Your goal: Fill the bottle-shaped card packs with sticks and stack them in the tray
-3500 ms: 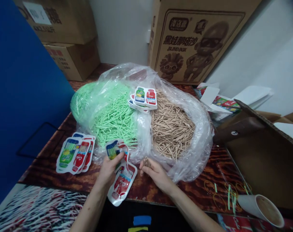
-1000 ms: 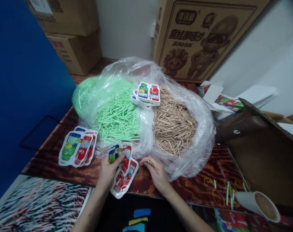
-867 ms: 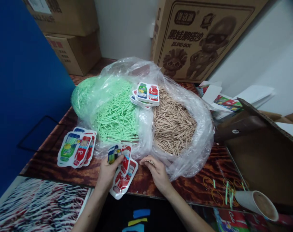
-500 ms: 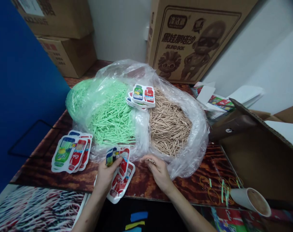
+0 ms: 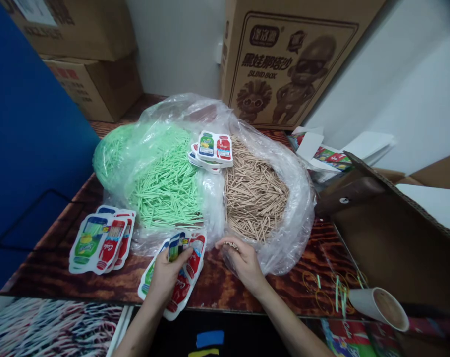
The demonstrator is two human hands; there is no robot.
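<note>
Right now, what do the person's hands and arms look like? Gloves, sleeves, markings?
Left hand and right hand: bare, no gloves. Forearms: no sleeves, watch or cables in view. Between them, what looks like a black garment with blue and yellow bar-shaped marks.

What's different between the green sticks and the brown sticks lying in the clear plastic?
The green sticks are pale and bright, while the brown sticks are a duller tan. The green sticks lie to the person's left, the brown sticks to the right. Part of the green heap stretches back beneath clear plastic, whereas the brown heap shows mostly bare. Both are thin, straight sticks in jumbled heaps.
</note>
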